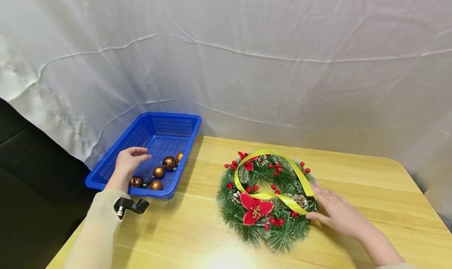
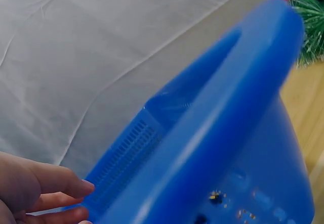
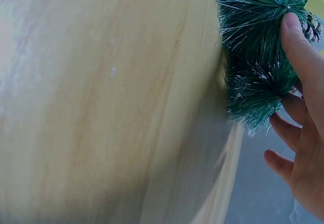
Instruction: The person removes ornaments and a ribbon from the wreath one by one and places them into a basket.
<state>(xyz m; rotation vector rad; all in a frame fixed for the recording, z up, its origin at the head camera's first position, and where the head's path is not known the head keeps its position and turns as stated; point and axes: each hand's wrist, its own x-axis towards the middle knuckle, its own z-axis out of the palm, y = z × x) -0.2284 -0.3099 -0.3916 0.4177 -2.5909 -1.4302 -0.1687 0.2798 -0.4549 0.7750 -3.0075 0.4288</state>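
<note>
My left hand hovers over the left part of a blue plastic basket, thumb and fingers apart and holding nothing. In the left wrist view its loosely bent fingers show beyond the basket's blurred rim. Several copper-coloured Christmas baubles lie along the basket's near and right sides. A green Christmas wreath with red berries, pinecones and red flowers lies on the table. Across it runs a looped yellow ribbon. My right hand touches the wreath's right edge, its thumb against the needles.
The light wooden table ends on the right at a rounded corner. Behind it hangs a pale, wrinkled cloth. A dark surface is at the left, and a black mount sits on the left wrist.
</note>
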